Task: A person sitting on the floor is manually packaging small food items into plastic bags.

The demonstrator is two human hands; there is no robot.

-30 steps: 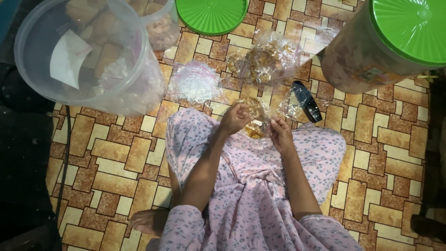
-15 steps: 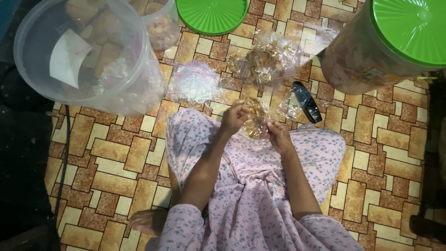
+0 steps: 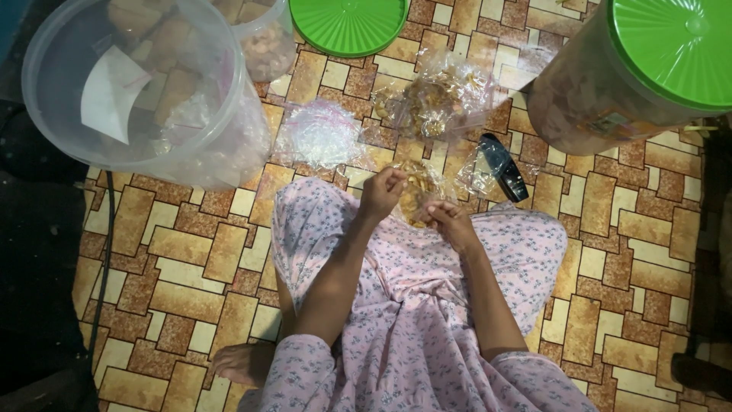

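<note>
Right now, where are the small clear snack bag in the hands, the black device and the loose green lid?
small clear snack bag (image 3: 415, 197), head view, its middle.
black device (image 3: 505, 167), head view, its body.
loose green lid (image 3: 348, 23), head view, its top.

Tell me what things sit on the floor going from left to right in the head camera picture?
Big clear tub → pile of empty clear bags → left hand → small bag of snacks held in both hands → right hand → black remote-shaped thing → big jar with green lid.
</note>
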